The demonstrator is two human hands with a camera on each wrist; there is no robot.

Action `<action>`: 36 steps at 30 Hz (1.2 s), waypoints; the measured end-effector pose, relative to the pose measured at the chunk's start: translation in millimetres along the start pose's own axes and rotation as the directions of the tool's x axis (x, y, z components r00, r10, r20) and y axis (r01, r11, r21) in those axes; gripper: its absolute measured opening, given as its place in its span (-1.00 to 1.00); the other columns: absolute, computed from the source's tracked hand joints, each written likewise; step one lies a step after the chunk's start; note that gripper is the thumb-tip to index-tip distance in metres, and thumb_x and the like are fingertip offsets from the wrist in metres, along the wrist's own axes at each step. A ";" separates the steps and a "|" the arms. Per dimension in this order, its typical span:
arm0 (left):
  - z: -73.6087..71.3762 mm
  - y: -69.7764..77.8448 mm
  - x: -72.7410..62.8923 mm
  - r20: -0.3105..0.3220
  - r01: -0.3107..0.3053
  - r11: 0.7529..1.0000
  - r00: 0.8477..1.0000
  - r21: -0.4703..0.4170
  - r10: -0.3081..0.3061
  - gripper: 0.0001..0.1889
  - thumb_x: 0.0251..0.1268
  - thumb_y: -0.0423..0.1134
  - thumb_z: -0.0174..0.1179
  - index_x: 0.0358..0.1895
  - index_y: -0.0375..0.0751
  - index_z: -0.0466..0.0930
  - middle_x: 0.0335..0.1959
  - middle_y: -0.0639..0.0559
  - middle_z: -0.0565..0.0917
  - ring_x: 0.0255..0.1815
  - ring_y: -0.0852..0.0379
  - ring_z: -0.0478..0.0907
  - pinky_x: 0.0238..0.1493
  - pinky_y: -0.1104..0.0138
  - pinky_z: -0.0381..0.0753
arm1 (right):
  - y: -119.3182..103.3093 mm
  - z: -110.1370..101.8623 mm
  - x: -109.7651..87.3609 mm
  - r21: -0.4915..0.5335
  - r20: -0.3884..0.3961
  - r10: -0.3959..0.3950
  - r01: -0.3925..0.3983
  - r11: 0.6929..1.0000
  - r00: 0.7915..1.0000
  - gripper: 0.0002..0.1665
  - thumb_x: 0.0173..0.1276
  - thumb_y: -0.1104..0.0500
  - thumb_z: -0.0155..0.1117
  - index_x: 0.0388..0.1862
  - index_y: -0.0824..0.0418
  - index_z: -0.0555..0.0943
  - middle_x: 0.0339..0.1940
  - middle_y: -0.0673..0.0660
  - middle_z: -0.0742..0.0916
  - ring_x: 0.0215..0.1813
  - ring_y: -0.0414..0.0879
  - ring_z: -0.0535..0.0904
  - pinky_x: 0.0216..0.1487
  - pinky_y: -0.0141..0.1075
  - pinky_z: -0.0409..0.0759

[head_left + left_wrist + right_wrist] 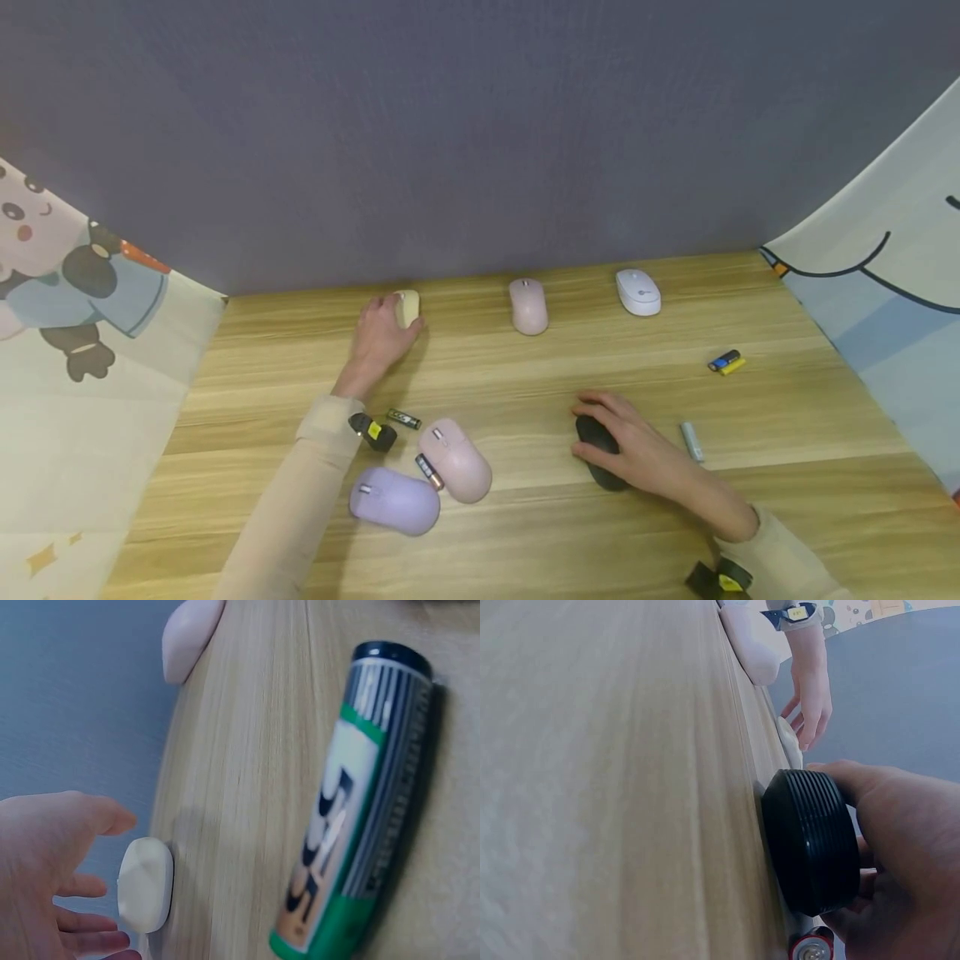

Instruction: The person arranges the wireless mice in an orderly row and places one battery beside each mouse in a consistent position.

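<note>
"Firstly, what is the state of your hands?"

"My right hand [641, 442] grasps a black mouse [595, 432], thumb on one side and fingers on the other. My left hand [377, 337] is at a cream mouse [408, 307] — thumb and fingers loosely spread; firm contact I cannot confirm."

"And where do those two mice sit?"

"On the counter [525, 383]: the cream one near the far edge, left of a pink mouse [529, 308] and a white mouse [639, 293]; the black one nearer me, a grey battery [692, 442] just right of my right hand."

"Other items?"

"A lilac mouse [395, 502] near my left sleeve [288, 500] — one battery [429, 472] between it and a second pink mouse [457, 462]."
</note>
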State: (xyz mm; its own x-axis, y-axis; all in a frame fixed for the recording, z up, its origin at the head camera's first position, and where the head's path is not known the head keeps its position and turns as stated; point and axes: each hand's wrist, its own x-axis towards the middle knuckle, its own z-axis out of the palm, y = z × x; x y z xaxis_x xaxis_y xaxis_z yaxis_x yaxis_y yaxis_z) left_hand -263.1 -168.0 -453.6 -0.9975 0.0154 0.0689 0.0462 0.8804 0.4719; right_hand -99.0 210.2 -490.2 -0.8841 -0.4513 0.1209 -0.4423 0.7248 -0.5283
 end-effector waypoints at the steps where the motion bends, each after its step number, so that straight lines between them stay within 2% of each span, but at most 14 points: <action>1: -0.7 -0.4 -1.0 0.001 -0.001 1.000 1.000 -0.004 0.001 -0.24 0.41 0.03 0.29 0.51 -0.35 0.30 0.42 -0.46 0.39 0.32 -0.37 0.43 0.26 -0.18 0.56 | 0.0 0.0 0.1 0.001 0.001 -0.001 0.001 1.000 1.000 -0.38 0.49 -0.10 0.33 0.35 0.24 0.55 0.45 0.29 0.49 0.46 0.30 0.40 0.34 0.24 0.54; 14: -7.7 -0.4 -17.3 -0.041 -0.048 0.998 0.998 -0.027 0.047 -0.29 0.39 -0.02 0.29 0.45 -0.41 0.37 0.41 -0.46 0.40 0.40 -0.39 0.38 0.46 -0.19 0.39 | 1.8 0.8 -1.1 0.006 0.003 0.008 -0.008 1.000 1.000 -0.37 0.49 -0.12 0.32 0.37 0.23 0.54 0.47 0.29 0.49 0.47 0.32 0.39 0.34 0.26 0.53; 20: -13.0 0.8 -30.1 -0.049 -0.055 0.997 0.997 -0.046 0.053 -0.28 0.38 0.01 0.30 0.45 -0.38 0.37 0.46 -0.44 0.35 0.44 -0.40 0.33 0.46 -0.23 0.37 | 1.8 1.0 -1.1 0.005 -0.003 0.002 -0.002 1.000 1.000 -0.38 0.49 -0.11 0.33 0.36 0.23 0.54 0.46 0.30 0.49 0.46 0.32 0.40 0.32 0.25 0.54; 26: -17.5 4.2 -43.7 -0.074 -0.118 0.993 0.990 -0.026 0.116 -0.32 0.34 -0.06 0.35 0.38 -0.44 0.44 0.36 -0.50 0.43 0.35 -0.44 0.41 0.39 -0.23 0.45 | 0.8 0.3 -0.6 0.001 -0.001 0.007 -0.007 1.000 1.000 -0.38 0.49 -0.11 0.32 0.35 0.24 0.55 0.46 0.29 0.49 0.46 0.30 0.40 0.33 0.22 0.55; 30: -19.4 4.7 -52.7 -0.083 -0.149 0.989 0.986 -0.018 0.147 -0.33 0.34 -0.08 0.36 0.36 -0.47 0.45 0.36 -0.53 0.44 0.38 -0.46 0.39 0.45 -0.23 0.40 | -0.1 -0.5 -0.8 0.009 0.001 0.007 -0.007 1.000 1.000 -0.38 0.50 -0.10 0.32 0.35 0.25 0.55 0.47 0.29 0.48 0.46 0.30 0.39 0.33 0.23 0.54; 36: -22.5 4.3 -64.8 -0.083 -0.164 0.986 0.983 -0.009 0.163 -0.33 0.38 -0.04 0.33 0.38 -0.44 0.43 0.40 -0.52 0.41 0.44 -0.44 0.34 0.49 -0.23 0.34 | -0.1 -0.3 -1.2 0.008 -0.003 0.005 -0.005 1.000 1.000 -0.38 0.49 -0.10 0.33 0.35 0.24 0.55 0.47 0.28 0.48 0.46 0.30 0.40 0.33 0.23 0.55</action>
State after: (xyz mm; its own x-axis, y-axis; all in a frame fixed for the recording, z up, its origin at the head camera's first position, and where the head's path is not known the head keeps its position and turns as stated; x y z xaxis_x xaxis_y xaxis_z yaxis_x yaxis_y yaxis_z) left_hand -197.0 -175.9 -436.2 -0.9688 0.1196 0.2172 0.2100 0.8616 0.4621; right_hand -98.0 210.8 -490.0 -0.8868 -0.4460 0.1209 -0.4366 0.7229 -0.5355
